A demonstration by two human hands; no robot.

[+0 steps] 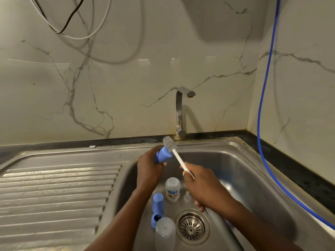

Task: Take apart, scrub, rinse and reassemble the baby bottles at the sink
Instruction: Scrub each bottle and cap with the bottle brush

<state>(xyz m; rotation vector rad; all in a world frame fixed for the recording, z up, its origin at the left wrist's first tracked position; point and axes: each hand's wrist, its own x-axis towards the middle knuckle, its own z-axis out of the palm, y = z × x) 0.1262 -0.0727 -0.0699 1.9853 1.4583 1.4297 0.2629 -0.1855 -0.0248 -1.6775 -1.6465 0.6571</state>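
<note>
Sink [244, 169], nearest edge: a clear bottle [165, 232] lies beside the drain [192, 226], its base cut off by the frame. Behind it lie a blue ring [155, 219], a blue cap [158, 202], a small blurred teat [187, 195] and a labelled bottle [173, 190]; the coloured print is unreadable. Contents of either bottle cannot be told. Right hand [204, 187]: fingers curled round the white handle of a brush [171, 146]. Left hand [148, 169]: fingers wrapped round a blue part [163, 154], bristles touching its top. Tap [180, 113] behind.
</note>
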